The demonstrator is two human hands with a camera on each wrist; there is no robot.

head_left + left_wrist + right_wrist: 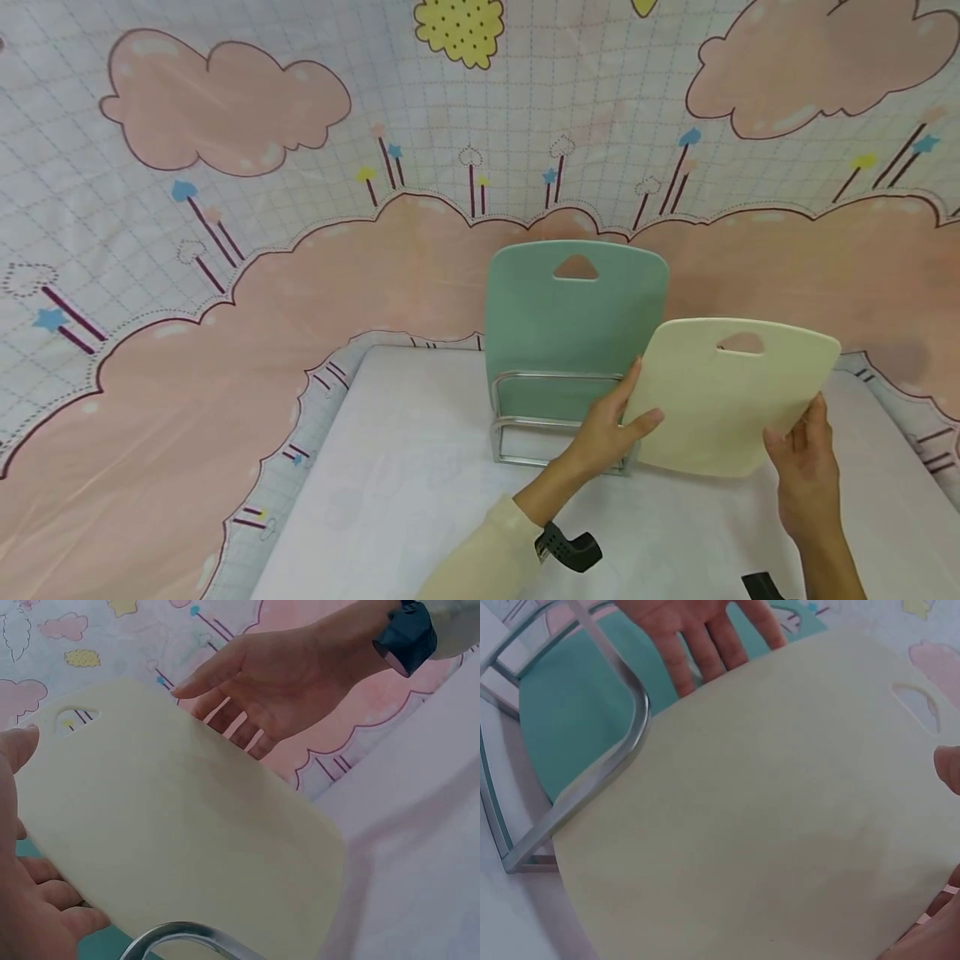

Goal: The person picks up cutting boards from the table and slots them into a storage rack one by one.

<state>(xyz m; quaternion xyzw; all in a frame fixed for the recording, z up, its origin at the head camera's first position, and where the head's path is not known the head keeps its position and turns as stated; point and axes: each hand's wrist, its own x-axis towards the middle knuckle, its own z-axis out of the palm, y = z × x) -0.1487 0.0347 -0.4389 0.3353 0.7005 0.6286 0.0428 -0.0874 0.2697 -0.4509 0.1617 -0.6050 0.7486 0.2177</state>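
Note:
A cream cutting board (pixel 731 408) with a handle slot is held tilted between both hands. My left hand (pixel 607 421) holds its left edge, thumb over the front face and fingers along the edge. At the opposite edge, my right hand (pixel 810 475) grips with the thumb in front and fingers partly hidden behind. A green cutting board (pixel 573 325) stands upright in a silver metal rack (pixel 555 423) on the left. The cream board's left side overlaps the rack's right end. In the right wrist view, a rack bar (pixel 634 724) crosses the cream board's edge.
Both boards and the rack are over a white table (pixel 390 450). Behind it hangs a cloud-patterned cloth (pixel 360 283). A dark band (pixel 567 547) is on the left wrist, below the rack.

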